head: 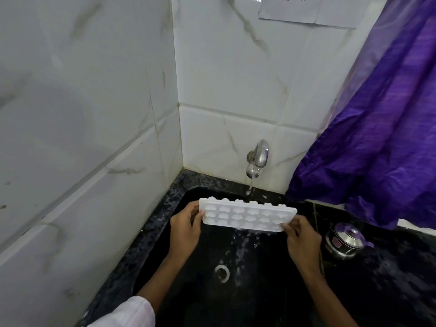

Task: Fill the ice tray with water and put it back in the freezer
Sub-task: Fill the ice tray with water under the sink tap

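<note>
A white ice tray with several small compartments is held over the black sink, tilted toward me. My left hand grips its left end and my right hand grips its right end. A chrome tap on the tiled wall is running, and its thin stream lands on the tray's far edge. Water spills off the tray's near edge and splashes down toward the drain.
White marble-look tiles form a corner behind and to the left of the sink. A purple curtain hangs on the right. A small steel pot with a purple lid sits on the black counter right of the sink. A paper notice is on the wall.
</note>
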The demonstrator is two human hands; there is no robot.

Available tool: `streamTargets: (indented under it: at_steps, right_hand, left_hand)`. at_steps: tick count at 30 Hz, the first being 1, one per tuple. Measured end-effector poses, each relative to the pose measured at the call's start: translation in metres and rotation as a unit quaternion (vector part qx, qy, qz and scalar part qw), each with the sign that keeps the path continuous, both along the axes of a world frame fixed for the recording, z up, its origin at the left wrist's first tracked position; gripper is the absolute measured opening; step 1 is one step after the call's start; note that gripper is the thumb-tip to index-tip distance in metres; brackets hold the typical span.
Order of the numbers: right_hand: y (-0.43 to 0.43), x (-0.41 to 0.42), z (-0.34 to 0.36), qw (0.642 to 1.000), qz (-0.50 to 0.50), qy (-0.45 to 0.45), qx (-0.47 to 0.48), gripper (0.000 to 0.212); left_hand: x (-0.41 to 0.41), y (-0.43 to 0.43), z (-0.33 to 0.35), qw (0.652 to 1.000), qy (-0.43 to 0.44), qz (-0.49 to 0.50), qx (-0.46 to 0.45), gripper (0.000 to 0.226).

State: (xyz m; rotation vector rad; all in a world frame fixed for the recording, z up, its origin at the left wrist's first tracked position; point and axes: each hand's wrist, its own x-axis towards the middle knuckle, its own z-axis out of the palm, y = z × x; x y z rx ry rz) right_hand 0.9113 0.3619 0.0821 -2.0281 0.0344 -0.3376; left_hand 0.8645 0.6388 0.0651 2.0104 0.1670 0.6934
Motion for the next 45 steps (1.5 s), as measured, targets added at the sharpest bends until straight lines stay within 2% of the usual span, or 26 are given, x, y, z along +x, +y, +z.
streamTargets:
  at_steps: [4, 9, 11, 13, 15, 17, 21, 24, 26, 28, 31, 34, 36, 38, 40, 42, 44, 45]
  right_hand:
    - [0.004, -0.001, -0.004, 0.998, -0.038, -0.045, 0.014, 0.012]
    - [0.005, 0.006, -0.026, 0.994, 0.005, 0.105, -0.001, 0.012]
    - [0.009, 0.011, -0.026, 0.987, 0.011, 0.158, 0.04, 0.028]
    - [0.015, 0.024, -0.018, 0.98, -0.026, 0.165, 0.104, 0.044]
    - [0.026, 0.047, -0.003, 0.978, -0.054, 0.144, 0.143, 0.034]
    - [0.04, 0.076, 0.012, 0.979, -0.042, 0.14, 0.142, 0.019]
    - [0.078, 0.136, 0.031, 0.977, 0.006, 0.187, 0.098, 0.03]
    - [0.099, 0.165, 0.028, 0.965, 0.013, 0.23, 0.125, 0.027]
    - [0.105, 0.177, 0.022, 0.939, -0.015, 0.264, 0.219, 0.025]
    - [0.109, 0.181, 0.019, 0.893, -0.03, 0.288, 0.345, 0.027]
    - [0.11, 0.18, 0.021, 0.85, -0.006, 0.283, 0.444, 0.032]
    - [0.106, 0.182, 0.024, 0.818, 0.018, 0.301, 0.49, 0.016]
    - [0.104, 0.182, 0.026, 0.811, 0.036, 0.31, 0.495, 0.015]
    - [0.102, 0.179, 0.025, 0.81, 0.048, 0.312, 0.495, 0.025]
    - [0.098, 0.16, 0.021, 0.827, 0.056, 0.318, 0.461, 0.037]
    - [0.091, 0.113, 0.019, 0.879, 0.054, 0.306, 0.362, 0.037]
    - [0.082, 0.055, 0.01, 0.941, 0.022, 0.24, 0.237, 0.034]
    - [0.077, 0.027, 0.007, 0.957, 0.016, 0.21, 0.2, 0.032]
  left_hand:
    - [-0.003, 0.0, 0.003, 0.999, -0.014, 0.01, 0.034, 0.016]
    - [-0.004, 0.003, 0.0, 0.996, 0.059, -0.048, -0.037, 0.016]
    - [-0.006, 0.007, -0.01, 0.992, 0.097, -0.04, -0.068, 0.013]
    - [-0.01, 0.012, -0.022, 0.988, 0.13, -0.022, -0.086, 0.01]
    - [-0.012, 0.014, -0.029, 0.982, 0.154, -0.002, -0.114, 0.009]
    - [-0.016, 0.013, -0.03, 0.975, 0.164, 0.004, -0.15, 0.01]
    - [-0.022, 0.016, -0.033, 0.968, 0.176, 0.004, -0.177, 0.009]
    - [-0.026, 0.024, -0.039, 0.965, 0.185, -0.001, -0.184, 0.007]
    - [-0.029, 0.026, -0.041, 0.964, 0.188, -0.006, -0.189, 0.008]
    - [-0.032, 0.029, -0.041, 0.961, 0.188, -0.006, -0.201, 0.008]
    - [-0.036, 0.033, -0.042, 0.958, 0.187, -0.004, -0.216, 0.008]
    - [-0.038, 0.035, -0.042, 0.956, 0.187, -0.006, -0.226, 0.009]
    - [-0.038, 0.037, -0.043, 0.956, 0.189, -0.009, -0.226, 0.009]
    - [-0.037, 0.04, -0.045, 0.956, 0.19, -0.015, -0.223, 0.01]
    - [-0.034, 0.041, -0.045, 0.957, 0.191, -0.02, -0.216, 0.011]
    - [-0.031, 0.045, -0.045, 0.958, 0.19, -0.024, -0.212, 0.011]
    - [-0.024, 0.048, -0.043, 0.958, 0.185, -0.031, -0.215, 0.012]
    - [-0.02, 0.048, -0.042, 0.959, 0.182, -0.035, -0.216, 0.012]
